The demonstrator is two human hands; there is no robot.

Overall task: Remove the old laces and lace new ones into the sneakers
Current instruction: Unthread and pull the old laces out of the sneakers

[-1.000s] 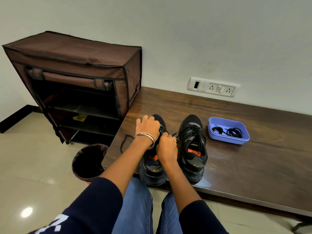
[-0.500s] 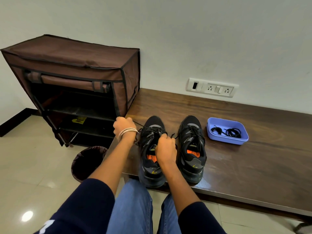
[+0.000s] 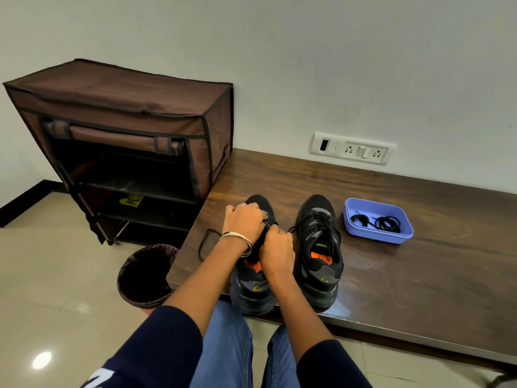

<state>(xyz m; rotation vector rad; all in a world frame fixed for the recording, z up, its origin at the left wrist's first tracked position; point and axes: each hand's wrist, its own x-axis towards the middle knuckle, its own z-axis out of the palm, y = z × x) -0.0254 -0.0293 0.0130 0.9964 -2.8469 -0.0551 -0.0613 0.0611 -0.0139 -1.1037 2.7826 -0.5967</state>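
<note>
Head view: both hands, left hand (image 3: 244,221) and right hand (image 3: 277,249), pinch the old lace (image 3: 205,243) on the left sneaker (image 3: 253,278); a hard tug could snag it in an eyelet.

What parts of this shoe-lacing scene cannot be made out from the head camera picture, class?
- Left sneaker eyelets and tongue: head view, covered by the left hand and right hand.
- Fingertips of both hands: head view, tucked under the hands, so their exact hold on the lace is unclear.
- Coiled laces in the blue tray: head view, too small to count.
- Bin contents: head view, too dark.
</note>
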